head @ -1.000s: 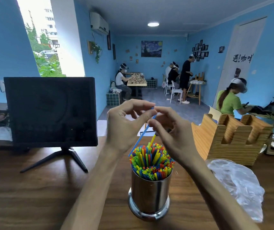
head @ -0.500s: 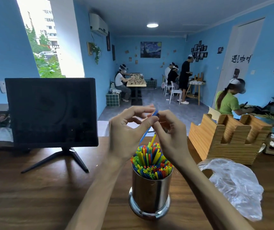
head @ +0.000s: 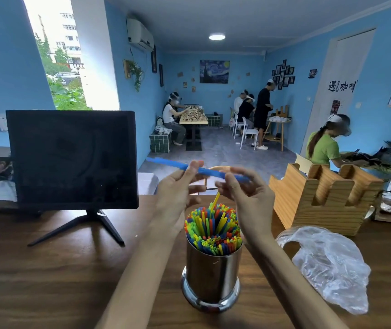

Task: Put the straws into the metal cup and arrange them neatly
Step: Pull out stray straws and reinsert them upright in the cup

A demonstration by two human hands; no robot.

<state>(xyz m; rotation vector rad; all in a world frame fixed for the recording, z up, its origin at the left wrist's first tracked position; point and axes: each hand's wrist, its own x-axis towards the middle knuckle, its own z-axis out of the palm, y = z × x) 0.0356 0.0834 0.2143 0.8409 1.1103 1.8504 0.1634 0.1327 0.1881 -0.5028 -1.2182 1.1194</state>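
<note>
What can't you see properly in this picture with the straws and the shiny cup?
All in the head view:
- Blue straw: motion-blurred; the left hand and right hand cover its middle, so the grip is unclear.
- Straws' lower parts: hidden inside the metal cup.
- Plastic bag: crumpled and cloudy, contents unreadable.
- Monitor: hides the counter behind it.
- Both elbows: cut off by the bottom edge.

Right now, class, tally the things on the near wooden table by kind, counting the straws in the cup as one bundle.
Metal cup: 1
Straw bundle: 1
Monitor: 1
Wooden holder: 1
Plastic bag: 1
Total: 5
</note>
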